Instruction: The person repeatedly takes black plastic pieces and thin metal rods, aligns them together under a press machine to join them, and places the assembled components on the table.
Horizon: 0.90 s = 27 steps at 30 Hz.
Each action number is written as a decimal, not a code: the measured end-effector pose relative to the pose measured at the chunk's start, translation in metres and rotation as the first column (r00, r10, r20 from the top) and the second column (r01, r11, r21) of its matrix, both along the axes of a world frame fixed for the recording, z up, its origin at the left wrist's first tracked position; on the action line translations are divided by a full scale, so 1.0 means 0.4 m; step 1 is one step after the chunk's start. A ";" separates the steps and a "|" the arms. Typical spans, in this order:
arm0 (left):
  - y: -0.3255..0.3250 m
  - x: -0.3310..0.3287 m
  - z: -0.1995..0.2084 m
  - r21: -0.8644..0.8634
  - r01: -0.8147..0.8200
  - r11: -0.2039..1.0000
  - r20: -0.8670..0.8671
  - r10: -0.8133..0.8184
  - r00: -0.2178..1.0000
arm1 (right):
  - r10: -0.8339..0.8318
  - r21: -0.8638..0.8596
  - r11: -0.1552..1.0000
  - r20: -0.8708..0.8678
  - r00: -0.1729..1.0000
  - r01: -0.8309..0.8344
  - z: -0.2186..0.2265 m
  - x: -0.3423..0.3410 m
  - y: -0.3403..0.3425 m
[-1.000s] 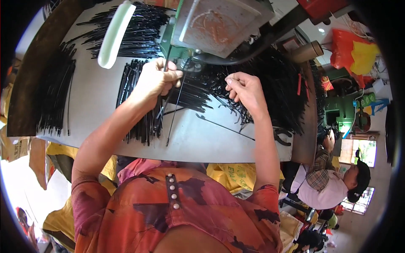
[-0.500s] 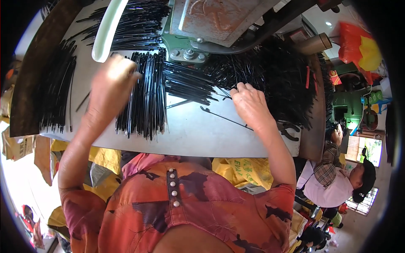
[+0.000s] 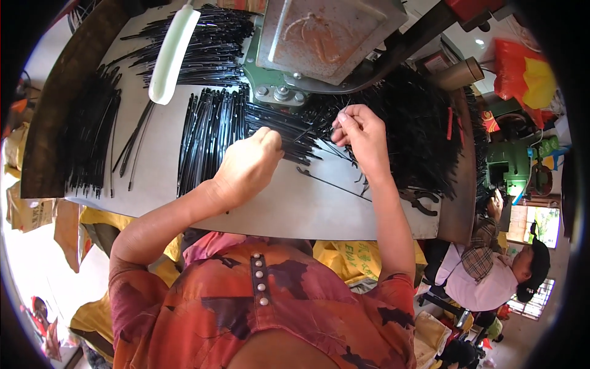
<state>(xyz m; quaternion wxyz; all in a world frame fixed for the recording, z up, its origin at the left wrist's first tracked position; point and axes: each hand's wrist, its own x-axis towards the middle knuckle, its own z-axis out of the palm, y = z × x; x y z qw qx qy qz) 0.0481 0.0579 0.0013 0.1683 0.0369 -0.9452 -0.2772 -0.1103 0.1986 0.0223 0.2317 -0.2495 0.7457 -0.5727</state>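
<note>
My left hand (image 3: 251, 166) is closed over the right edge of an upright bundle of thin black rods (image 3: 206, 132). Whatever its fingers grip is hidden. My right hand (image 3: 364, 136) pinches a thin black rod (image 3: 343, 111) at the edge of a big tangled heap of black rods (image 3: 409, 123). Between the hands, a row of rods lies crosswise (image 3: 295, 123). A single rod with a hooked end (image 3: 332, 183) rests on the pale tabletop (image 3: 276, 212) below my right hand.
A green machine base (image 3: 264, 77) with a metal housing (image 3: 326, 40) stands at the back. Beside it hangs a white curved bar (image 3: 175, 58). More rods lie far left (image 3: 92, 135) and at the back (image 3: 203, 49). Pliers (image 3: 421, 202) lie right. A co-worker (image 3: 479, 277) sits beyond.
My left hand has swung right and down, from the bundle's upper left to its right edge. My right hand has risen slightly. More loose rods now show left of the bundle.
</note>
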 end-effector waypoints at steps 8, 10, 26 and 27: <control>-0.079 -0.035 0.033 0.060 -0.179 0.982 -0.145 0.186 0.972 | 0.048 -0.443 0.865 0.539 0.841 0.235 -0.032 0.033 -0.109; -0.086 -0.034 0.051 -0.056 -0.228 0.972 -0.187 0.214 0.959 | 0.038 -0.444 0.857 0.560 0.827 0.261 -0.034 0.046 -0.128; -0.080 -0.068 0.048 0.722 -0.243 0.648 0.124 0.224 0.967 | -0.051 -0.502 0.790 0.521 0.852 0.354 -0.053 0.075 -0.152; -0.086 -0.071 0.033 0.716 -0.209 0.666 0.091 0.208 0.974 | -0.049 -0.502 0.790 0.520 0.853 0.351 -0.054 0.076 -0.153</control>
